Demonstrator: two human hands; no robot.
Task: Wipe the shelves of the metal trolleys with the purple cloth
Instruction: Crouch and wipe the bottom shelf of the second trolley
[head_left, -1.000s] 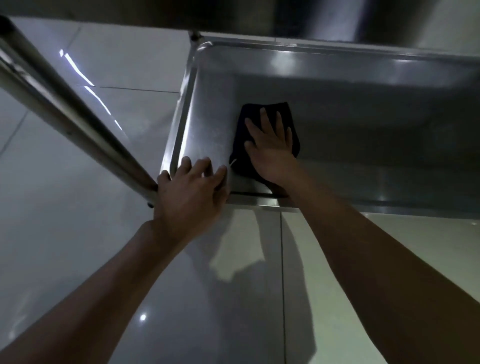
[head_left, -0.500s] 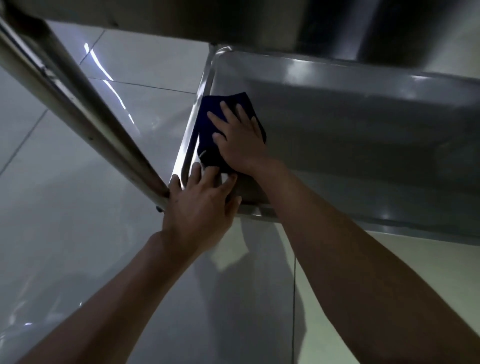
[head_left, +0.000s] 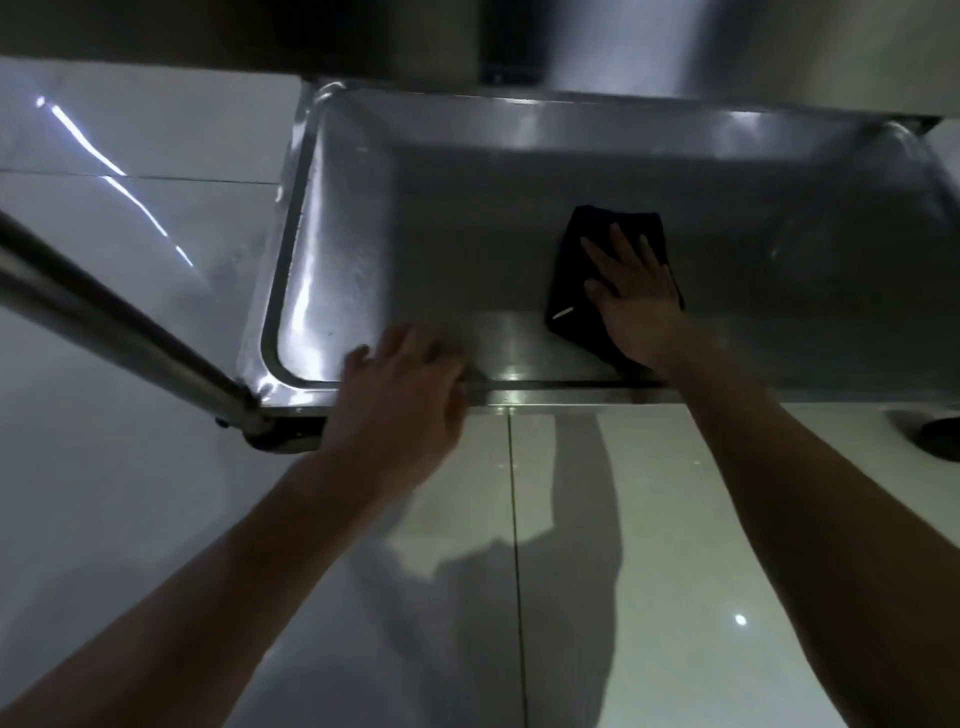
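Note:
The trolley's bottom shelf (head_left: 457, 244) is a shallow steel tray seen from above in dim light. A folded dark purple cloth (head_left: 574, 270) lies flat on it, right of centre. My right hand (head_left: 631, 296) presses on the cloth with fingers spread, palm down. My left hand (head_left: 400, 395) rests over the shelf's near rim, close to the left corner, fingers curled onto the edge.
A steel post (head_left: 114, 332) slants from the left edge down to the shelf's near-left corner. An upper shelf (head_left: 571, 41) overhangs at the top. A caster wheel (head_left: 940, 436) shows at the right. Glossy white floor tiles (head_left: 649, 545) surround the trolley.
My right hand has slid the cloth from the shelf's left end to right of centre. My left hand has stayed on the near rim.

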